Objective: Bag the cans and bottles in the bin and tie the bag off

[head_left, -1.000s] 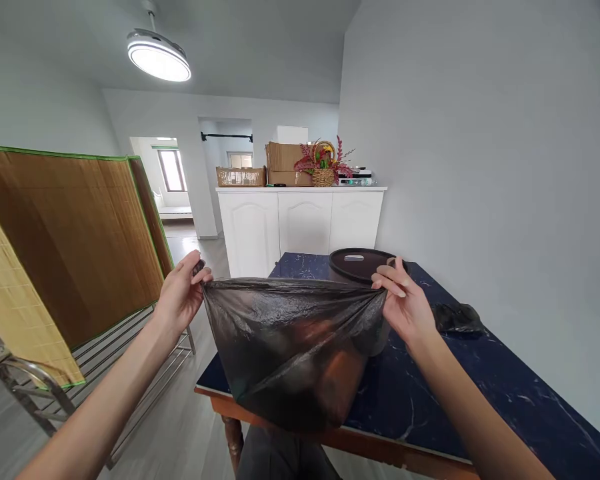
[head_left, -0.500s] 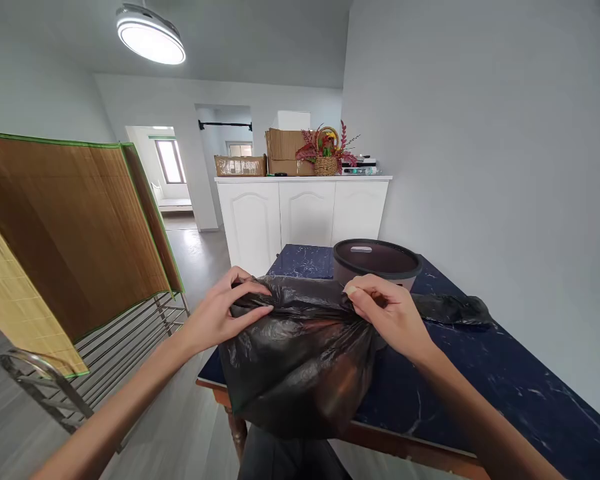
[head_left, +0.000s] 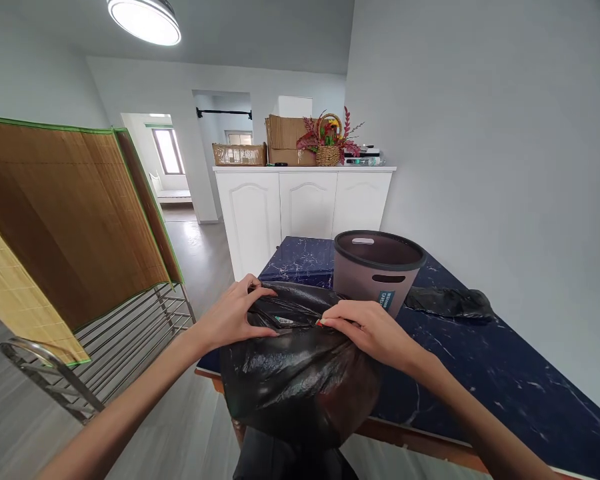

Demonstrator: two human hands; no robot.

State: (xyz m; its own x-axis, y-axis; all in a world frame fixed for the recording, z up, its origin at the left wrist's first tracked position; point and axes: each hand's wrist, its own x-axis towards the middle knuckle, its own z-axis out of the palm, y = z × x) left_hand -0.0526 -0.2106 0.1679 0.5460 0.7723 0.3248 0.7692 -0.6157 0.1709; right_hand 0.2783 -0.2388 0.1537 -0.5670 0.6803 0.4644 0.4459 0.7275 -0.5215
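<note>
A black plastic garbage bag [head_left: 290, 373], filled and bulging, hangs over the near edge of the table, with its mouth parted at the top. My left hand [head_left: 237, 313] grips the left side of the mouth, thumb and fingers on either side of the opening. Pinched fingers of my right hand [head_left: 365, 327] hold the bag's right side, a small red bit showing at their tips. Inside the opening a white and green scrap [head_left: 283, 321] is visible; the other contents are hidden. Just behind the bag stands a mauve trash bin [head_left: 360, 277] with a black rim.
A crumpled black plastic bag [head_left: 450, 305] lies on the dark blue marbled table [head_left: 480, 373], right of the bin. To the left is a metal rack [head_left: 130, 333] with a bamboo mat [head_left: 65, 227] over it. A white cabinet [head_left: 307, 207] bearing boxes and a flower basket stands behind.
The bag's mouth has been opened wider, so some contents show. My right hand has moved left and slightly down. The view has tilted down, showing more of the bin.
</note>
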